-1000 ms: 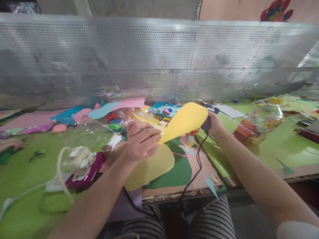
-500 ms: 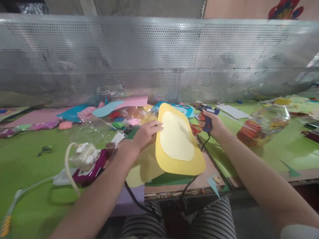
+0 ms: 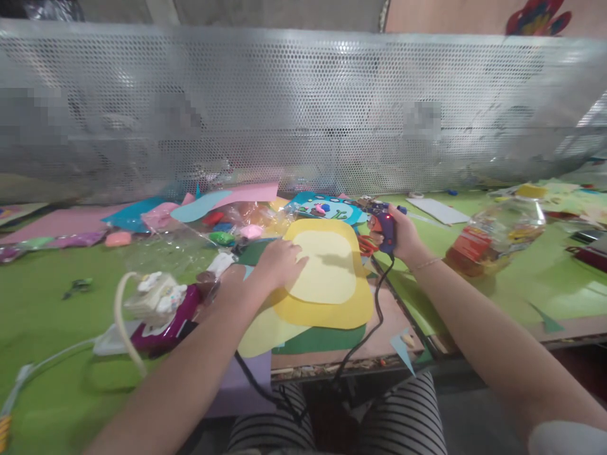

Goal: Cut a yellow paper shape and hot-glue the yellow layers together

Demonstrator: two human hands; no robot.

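A yellow foam shape (image 3: 332, 309) with a paler yellow oval (image 3: 327, 275) on top lies flat on the table in front of me. My left hand (image 3: 277, 262) rests on its left edge with fingers stretched out flat. My right hand (image 3: 401, 237) is wrapped round a blue glue gun (image 3: 384, 224) just right of the shape, its black cord (image 3: 365, 341) running down off the table edge. Under the shape lie another pale yellow sheet (image 3: 260, 332) and a dark green sheet (image 3: 322, 338).
A perforated metal screen (image 3: 303, 107) stands across the back. Coloured foam pieces and clear wrap (image 3: 208, 218) crowd the left. A magenta object with a white tube (image 3: 156, 316) sits near left. A plastic bottle (image 3: 493, 237) lies at right. Orange scissors (image 3: 365, 245) peek beside the shape.
The yellow shape was held up folded, then turned face up, and now lies flat on the table. My left hand went from gripping it to lying flat on it.
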